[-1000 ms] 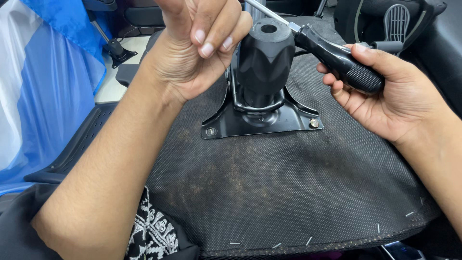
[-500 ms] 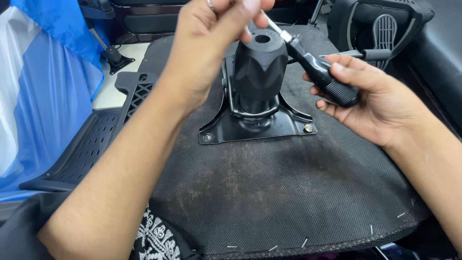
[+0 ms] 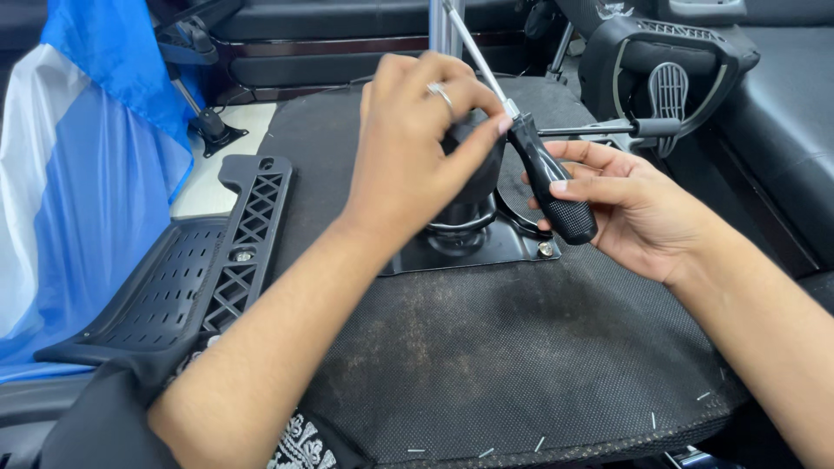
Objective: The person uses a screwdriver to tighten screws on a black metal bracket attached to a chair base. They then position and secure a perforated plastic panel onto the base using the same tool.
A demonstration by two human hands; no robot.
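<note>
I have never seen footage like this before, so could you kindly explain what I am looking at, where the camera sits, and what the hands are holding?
There is no machine here: a person works with two bare hands, filmed by a camera worn on their head, looking down. The surface is the dark fabric underside of a chair seat, with a black metal mounting plate fixed on it. The right hand grips the black handle of a screwdriver, whose shaft points up and away. The left hand, wearing a ring, reaches over the black column on the plate and touches the screwdriver near the top of the handle. A black lattice plastic part lies to the left.
</note>
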